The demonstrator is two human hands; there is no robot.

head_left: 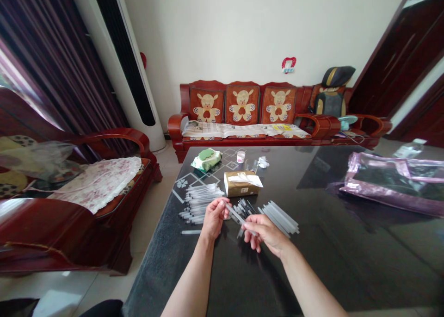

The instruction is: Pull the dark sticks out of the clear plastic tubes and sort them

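Above the dark table, a slim translucent plastic tube slants between my two hands. My left hand pinches its upper end between thumb and fingers. The lower end sits in the fingers of my right hand. Beyond my left hand lies a pile of similar tubes, several with dark tips. A second group of clear tubes is spread just past my right hand. Between the two groups are thin dark-ended sticks, partly hidden by my hands. One single tube rests left of my left wrist.
A tissue box stands behind the sticks. Farther back are a green wipes pack, a small white tub and crumpled tissue. A purple-edged clear bag lies at right. Wooden sofas stand beyond the table.
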